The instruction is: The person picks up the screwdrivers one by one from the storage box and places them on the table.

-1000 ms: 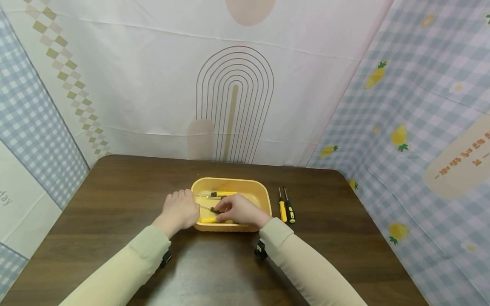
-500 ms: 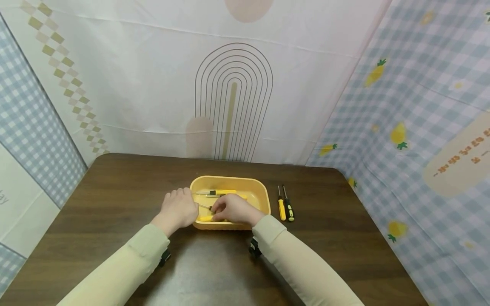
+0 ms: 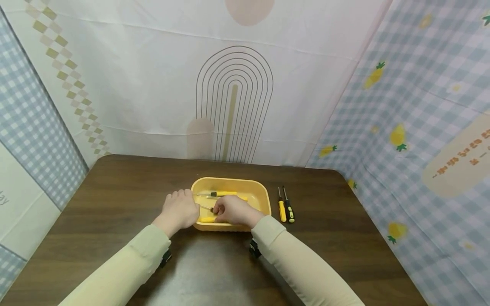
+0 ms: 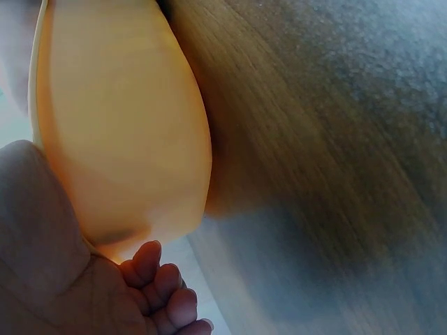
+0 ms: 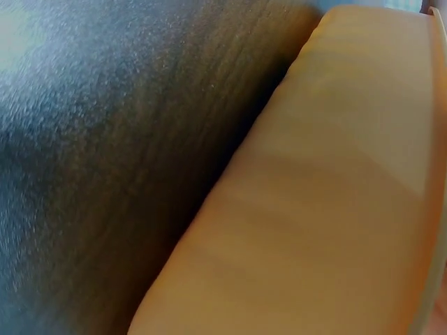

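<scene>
A yellow plastic bin [image 3: 226,228] sits on the table with several screwdrivers in it. My left hand [image 3: 180,210] grips its left end, fingers curled over the rim; in the left wrist view the curled fingertips [image 4: 167,279] touch the outside of the wall. Inside the bin, my right hand [image 3: 235,210] pinches a screwdriver [image 3: 206,207] whose metal shaft and dark collar show while its handle is hidden. A yellow handle [image 3: 208,219] lies just below those fingers. Behind them rests a yellow-and-black screwdriver [image 3: 226,193]. The right wrist view mostly shows the bin's outer wall [image 5: 321,188].
On the table [image 3: 126,191], right of the bin, lie a yellow screwdriver [image 3: 282,211] and a black-and-green screwdriver [image 3: 289,210], side by side with shafts pointing away. A patterned cloth [image 3: 160,85] hangs behind the table, and a checked cloth [image 3: 383,161] hangs along the right.
My right hand has shifted slightly left inside the bin, covering more of the screwdriver. The left hand keeps its hold on the bin's left end.
</scene>
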`<state>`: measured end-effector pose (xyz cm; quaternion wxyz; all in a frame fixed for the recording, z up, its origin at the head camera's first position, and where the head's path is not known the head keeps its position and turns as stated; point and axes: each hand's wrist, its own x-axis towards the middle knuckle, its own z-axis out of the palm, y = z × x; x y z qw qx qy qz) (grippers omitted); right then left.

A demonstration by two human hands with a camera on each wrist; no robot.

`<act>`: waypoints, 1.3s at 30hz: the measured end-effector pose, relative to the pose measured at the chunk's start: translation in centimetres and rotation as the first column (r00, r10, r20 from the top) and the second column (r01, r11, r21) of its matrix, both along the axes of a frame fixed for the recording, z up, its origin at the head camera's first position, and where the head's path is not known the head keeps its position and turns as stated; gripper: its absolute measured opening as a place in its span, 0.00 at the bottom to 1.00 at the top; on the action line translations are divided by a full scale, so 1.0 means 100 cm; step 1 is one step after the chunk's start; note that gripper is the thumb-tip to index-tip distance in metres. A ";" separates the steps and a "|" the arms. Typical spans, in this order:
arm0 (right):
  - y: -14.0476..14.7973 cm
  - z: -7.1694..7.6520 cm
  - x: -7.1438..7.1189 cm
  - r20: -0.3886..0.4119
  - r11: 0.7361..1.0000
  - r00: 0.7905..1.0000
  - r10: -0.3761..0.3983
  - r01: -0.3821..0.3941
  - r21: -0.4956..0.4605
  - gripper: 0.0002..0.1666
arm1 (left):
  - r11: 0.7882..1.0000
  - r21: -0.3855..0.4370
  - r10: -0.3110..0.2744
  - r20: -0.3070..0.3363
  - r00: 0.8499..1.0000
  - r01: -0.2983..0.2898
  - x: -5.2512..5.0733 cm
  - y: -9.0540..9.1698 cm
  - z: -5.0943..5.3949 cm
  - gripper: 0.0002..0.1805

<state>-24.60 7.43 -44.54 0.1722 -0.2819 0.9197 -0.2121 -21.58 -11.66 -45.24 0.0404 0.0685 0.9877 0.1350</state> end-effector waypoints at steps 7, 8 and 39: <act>0.013 0.000 -0.002 -0.021 0.998 0.998 -0.054 0.054 0.011 0.11 | 1.000 -0.012 -0.007 -0.008 1.000 0.007 0.000 0.000 0.000 0.23; 0.015 0.000 -0.003 -0.011 0.998 0.998 -0.069 0.069 0.011 0.11 | 1.000 -0.011 -0.007 -0.008 1.000 0.007 0.000 0.000 0.000 0.23; 0.106 0.037 -0.013 0.154 0.907 0.936 -0.316 0.346 -0.240 0.15 | 1.000 -0.016 -0.003 -0.008 1.000 0.002 -0.001 0.001 0.001 0.21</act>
